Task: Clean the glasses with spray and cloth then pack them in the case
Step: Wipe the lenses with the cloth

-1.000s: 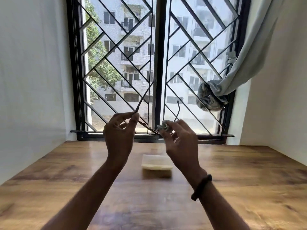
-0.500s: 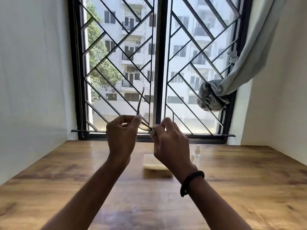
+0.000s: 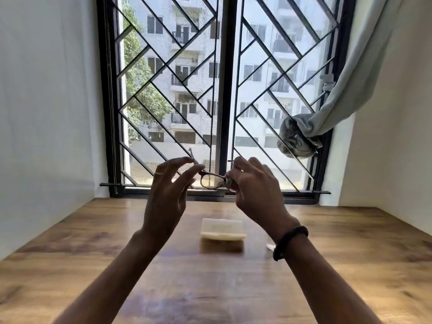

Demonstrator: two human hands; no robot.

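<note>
- The big window [image 3: 224, 94] with black bars is the far wall, and everything else sits on this side of it.
- A grey curtain [image 3: 327, 108] is knotted up at the window's right side, well out of the way.
- The wooden tabletop [image 3: 93, 253] runs from the window sill toward the person.
- The pale case [image 3: 223, 230] lies on the tabletop, near the window, below the hands. I can't tell if it is open.
- The left hand [image 3: 163, 197] is up in front of the window. Its fingers [image 3: 187, 175] are spread loose, with just the tips pinching one end of the glasses.
- The right hand [image 3: 254, 190] is closed around the other end, with a bit of cloth [image 3: 230, 181] bunched in it.
- The glasses [image 3: 211, 180] are held in the air between the hands, low in front of the window.
- A small clear thing [image 3: 270, 246], maybe the spray, peeks out behind the right wrist.
- To wipe well, I think the left hand should hold the frame, not the lens, and the cloth should rub softly in little circles.
- Nothing blocks the way down to the case.
</note>
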